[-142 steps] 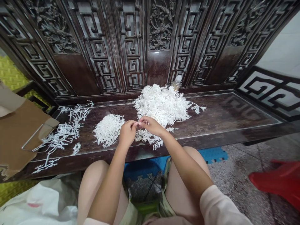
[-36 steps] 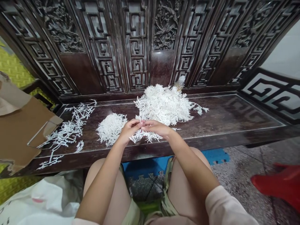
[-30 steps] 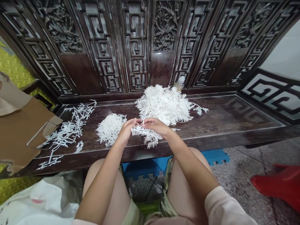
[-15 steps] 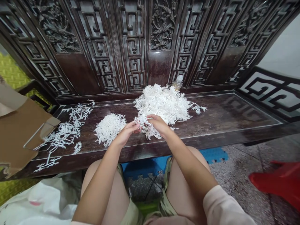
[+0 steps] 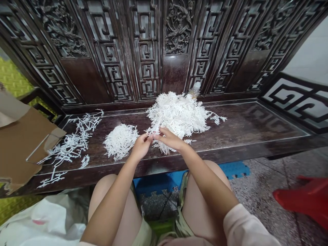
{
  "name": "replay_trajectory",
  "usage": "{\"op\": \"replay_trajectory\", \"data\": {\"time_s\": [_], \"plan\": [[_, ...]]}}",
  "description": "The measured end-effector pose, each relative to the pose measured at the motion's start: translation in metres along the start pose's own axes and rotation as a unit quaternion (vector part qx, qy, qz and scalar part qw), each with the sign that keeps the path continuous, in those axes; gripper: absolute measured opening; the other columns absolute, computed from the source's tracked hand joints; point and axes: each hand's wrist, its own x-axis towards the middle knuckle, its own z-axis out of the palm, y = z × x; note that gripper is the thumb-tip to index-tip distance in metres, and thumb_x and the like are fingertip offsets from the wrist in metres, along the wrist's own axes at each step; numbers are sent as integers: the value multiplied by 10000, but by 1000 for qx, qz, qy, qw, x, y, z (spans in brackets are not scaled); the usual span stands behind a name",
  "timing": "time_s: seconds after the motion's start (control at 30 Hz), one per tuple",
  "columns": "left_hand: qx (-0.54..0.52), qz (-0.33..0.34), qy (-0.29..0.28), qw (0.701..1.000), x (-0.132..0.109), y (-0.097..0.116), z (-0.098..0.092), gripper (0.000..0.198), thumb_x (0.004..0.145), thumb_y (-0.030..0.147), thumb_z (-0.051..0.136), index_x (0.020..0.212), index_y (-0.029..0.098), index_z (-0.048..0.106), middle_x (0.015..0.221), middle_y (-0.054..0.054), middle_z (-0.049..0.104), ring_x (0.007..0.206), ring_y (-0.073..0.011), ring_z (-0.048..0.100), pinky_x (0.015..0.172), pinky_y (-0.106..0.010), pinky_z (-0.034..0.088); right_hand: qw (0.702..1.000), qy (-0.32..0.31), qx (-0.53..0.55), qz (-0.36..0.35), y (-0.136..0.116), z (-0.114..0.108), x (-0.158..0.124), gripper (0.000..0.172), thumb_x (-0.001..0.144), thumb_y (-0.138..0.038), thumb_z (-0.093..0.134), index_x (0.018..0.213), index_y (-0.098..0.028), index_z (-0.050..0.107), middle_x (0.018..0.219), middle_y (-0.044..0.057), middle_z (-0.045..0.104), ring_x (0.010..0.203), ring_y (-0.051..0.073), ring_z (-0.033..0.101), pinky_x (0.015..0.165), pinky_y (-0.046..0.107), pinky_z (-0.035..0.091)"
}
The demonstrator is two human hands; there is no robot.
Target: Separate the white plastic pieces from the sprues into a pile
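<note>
My left hand [image 5: 141,146] and my right hand [image 5: 171,139] meet at the near edge of a large heap of white branching pieces [image 5: 179,111]. Between their fingertips is a small white branched piece [image 5: 153,130], partly hidden by the fingers. Both hands are closed in a pinch, thumbs close together. Left of my left hand lies a smaller, rounder pile of short white bits [image 5: 120,141]. Farther left, thin bare white branched stems [image 5: 73,145] are spread loosely over the dark wooden bench [image 5: 246,119].
A clear bottle [image 5: 196,89] stands behind the heap against the carved backrest [image 5: 175,68]. Brown cardboard [image 5: 23,147] covers the bench's left end. A white bag [image 5: 51,218] is at lower left, a red plastic object [image 5: 304,198] on the floor at right.
My left hand has moved slightly right, and its fingers now meet those of my right hand around the white piece. The piles look the same.
</note>
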Motion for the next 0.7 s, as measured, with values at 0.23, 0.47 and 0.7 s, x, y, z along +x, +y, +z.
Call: {"op": "replay_trajectory", "data": {"time_s": [0.23,0.47,0.7], "plan": [[59,18,4,998,0,-1,2,338,786,438,376,659,158,518,614,4,533,636,-146,509,603,-251,358,999,37,5,-21,8,9,6,274,705,-432,509,792,-173,528,779,0,538,716,128,468,711,265,350],[155,87,61,982,-6,5,2,301,797,418,381,661,171,489,646,-1,498,619,-133,467,588,-240,342,998,50,17,-20,12,9,7,223,706,-385,510,705,-163,520,677,-13,526,655,115,471,658,242,355],[96,57,22,993,-3,2,2,362,791,475,376,788,162,558,632,0,541,622,-139,498,597,-238,362,997,-32,55,-36,6,10,4,118,708,-276,477,710,-161,503,637,-31,503,593,103,498,644,246,382]]}}
